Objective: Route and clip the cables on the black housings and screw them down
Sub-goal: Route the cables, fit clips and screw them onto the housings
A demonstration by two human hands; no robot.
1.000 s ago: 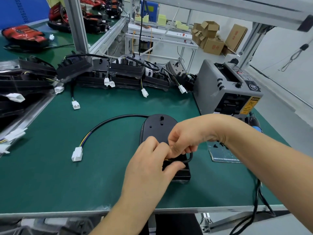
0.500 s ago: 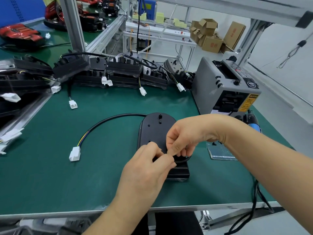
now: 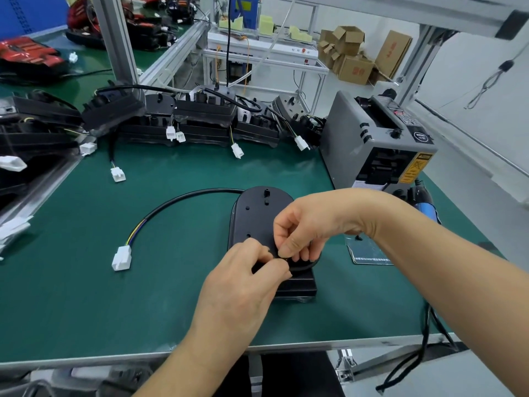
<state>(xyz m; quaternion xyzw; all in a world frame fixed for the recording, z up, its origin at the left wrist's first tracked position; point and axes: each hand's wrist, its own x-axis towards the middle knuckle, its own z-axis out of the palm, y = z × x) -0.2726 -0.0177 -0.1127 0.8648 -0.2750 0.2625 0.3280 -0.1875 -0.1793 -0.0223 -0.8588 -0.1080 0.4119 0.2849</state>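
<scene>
Bench top is a green mat (image 3: 86, 296) with an aluminium edge; frame post (image 3: 114, 41) at back left, cardboard boxes (image 3: 352, 61) on the floor beyond. Grey tape dispenser (image 3: 372, 144) sits at the mat's right, blue screwdriver (image 3: 426, 204) just in front of it. Other housings (image 3: 200, 121) with white plugs line the back edge. One housing (image 3: 257, 213) lies flat mid-mat towards the front: matte black, rounded far end with small holes and pegs, square block at the near end. Its cable (image 3: 177, 202) leaves the far left side, arcs left across the mat and ends in a white connector (image 3: 122, 257), coloured wires showing just before it. Left hand (image 3: 243, 279) and right hand (image 3: 309, 224) meet over the near half, fingers curled, both pinching a loop of cable; exact contact is hidden.
</scene>
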